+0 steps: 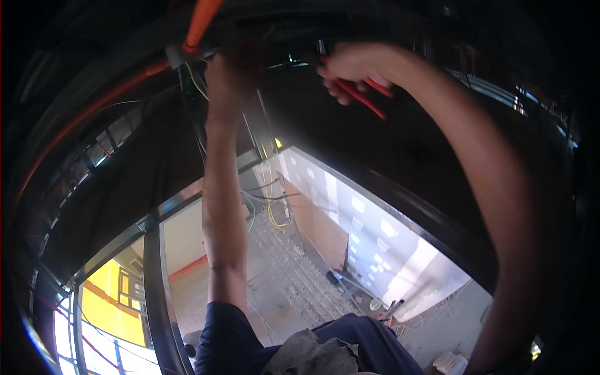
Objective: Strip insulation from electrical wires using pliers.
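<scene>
High in the dark ceiling space, my right hand [349, 65] is closed around red-handled pliers [361, 97]. The two handles stick out below the fingers, while the tool's jaws are lost in shadow. My left hand [229, 70] reaches up to the left of it, and darkness hides its fingers, so what it holds cannot be made out. Close by that hand are a grey junction box [176, 56] and a yellow wire [196, 82]. An orange conduit [204, 21] runs up from the box, and another orange conduit [101, 110] curves away to the left.
Dark metal framing [152, 262] crosses below my arms. Far down lies a rough concrete floor [281, 262] with loose cables. A patched plasterboard wall [365, 225] has a brown board [316, 220] leaning on it. Yellow cables [269, 201] hang down in the middle.
</scene>
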Tool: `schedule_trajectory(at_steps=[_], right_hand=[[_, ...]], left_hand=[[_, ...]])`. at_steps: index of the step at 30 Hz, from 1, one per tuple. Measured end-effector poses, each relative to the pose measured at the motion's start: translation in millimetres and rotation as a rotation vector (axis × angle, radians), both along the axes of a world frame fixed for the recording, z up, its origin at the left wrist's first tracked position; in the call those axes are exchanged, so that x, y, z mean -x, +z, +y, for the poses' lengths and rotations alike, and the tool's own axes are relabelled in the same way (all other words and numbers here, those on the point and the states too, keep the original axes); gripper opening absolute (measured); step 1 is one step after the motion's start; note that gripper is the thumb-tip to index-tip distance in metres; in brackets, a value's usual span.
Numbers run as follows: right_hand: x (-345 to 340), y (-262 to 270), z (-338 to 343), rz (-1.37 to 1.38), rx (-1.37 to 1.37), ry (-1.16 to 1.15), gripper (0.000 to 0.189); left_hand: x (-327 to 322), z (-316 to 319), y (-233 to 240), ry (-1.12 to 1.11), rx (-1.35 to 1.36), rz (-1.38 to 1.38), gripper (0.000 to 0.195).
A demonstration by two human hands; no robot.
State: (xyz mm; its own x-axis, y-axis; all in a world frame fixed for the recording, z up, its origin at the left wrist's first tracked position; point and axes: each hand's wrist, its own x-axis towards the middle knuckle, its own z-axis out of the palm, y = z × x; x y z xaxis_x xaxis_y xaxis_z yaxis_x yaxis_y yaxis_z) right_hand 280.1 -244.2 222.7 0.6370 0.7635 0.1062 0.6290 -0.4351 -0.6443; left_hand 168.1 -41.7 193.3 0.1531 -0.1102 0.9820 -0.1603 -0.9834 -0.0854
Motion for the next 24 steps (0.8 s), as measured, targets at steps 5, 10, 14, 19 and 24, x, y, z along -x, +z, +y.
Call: schedule_trajectory(at_steps=[5,10,14,19,24], right_hand=[[26,-12,35,-0.035,-0.091,-0.108,0.021],[31,-49,57,0.196,-0.383,-0.042,0.026],[44,-84,70,0.11,-0.674,0.017,0.028],[64,-124,79,0.088,-0.877,-0.014,0.029],[64,-133,77,0.007,-0.804,-0.009,0.028]], left_hand=[[10,-2,-7,-0.054,0.064,0.024,0.017],[28,-1,-4,-0.144,0.094,0.125,0.015],[34,8,10,-0.016,-0.033,0.129,0.012],[37,17,13,-0.103,-0.068,0.204,0.011],[41,11,9,-0.25,0.064,0.256,0.026]])
